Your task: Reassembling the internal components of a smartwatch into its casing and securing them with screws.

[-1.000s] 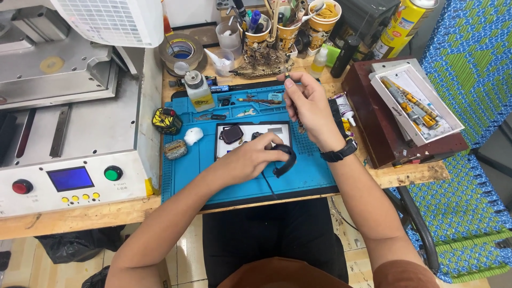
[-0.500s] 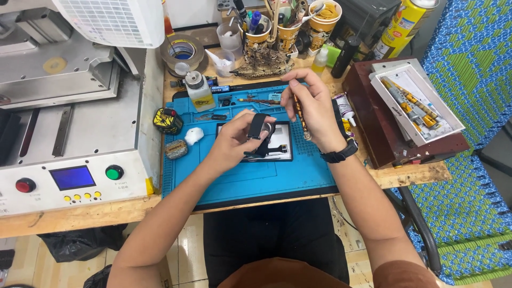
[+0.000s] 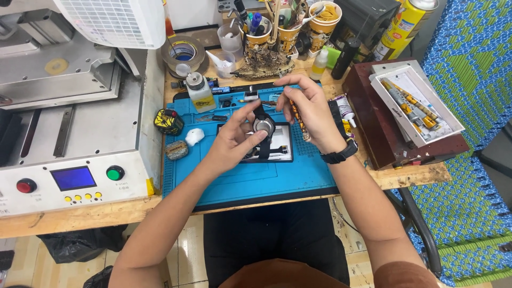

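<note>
Left hand [image 3: 234, 140] grips a watch [image 3: 263, 126] above the blue mat [image 3: 245, 181]; right hand [image 3: 309, 109] pinches a patterned tool [image 3: 298, 120] beside it

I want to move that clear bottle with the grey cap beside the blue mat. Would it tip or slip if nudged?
The bottle stands upright, taller than its base is wide, so a push near the cap would probably tip it. It looks like smooth plastic, so maybe slippery. How full it is cannot be told, so its weight is uncertain.

Mat [image 3: 245, 184] on bench; machine [image 3: 69, 133] left, tray [image 3: 418, 104] right, cups [image 3: 288, 29] behind
</note>
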